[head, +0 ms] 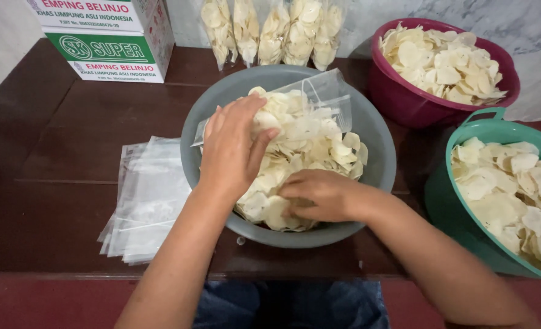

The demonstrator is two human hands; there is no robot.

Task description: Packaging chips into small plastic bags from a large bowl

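A grey basin (pixel 377 146) full of pale round chips (pixel 319 146) stands in front of me on a dark wooden table. My left hand (pixel 231 146) holds a clear plastic bag (pixel 328 94) that lies open over the chips, its mouth pointing to the right. My right hand (pixel 319 195) is cupped low in the basin, fingers closed over a bunch of chips near the front rim.
A stack of flat clear bags (pixel 148 195) lies left of the basin. Several filled bags (pixel 270 30) lean on the back wall. A maroon basin (pixel 404 100) and a green basin (pixel 450 213) of chips stand right. A cardboard box (pixel 109 39) sits back left.
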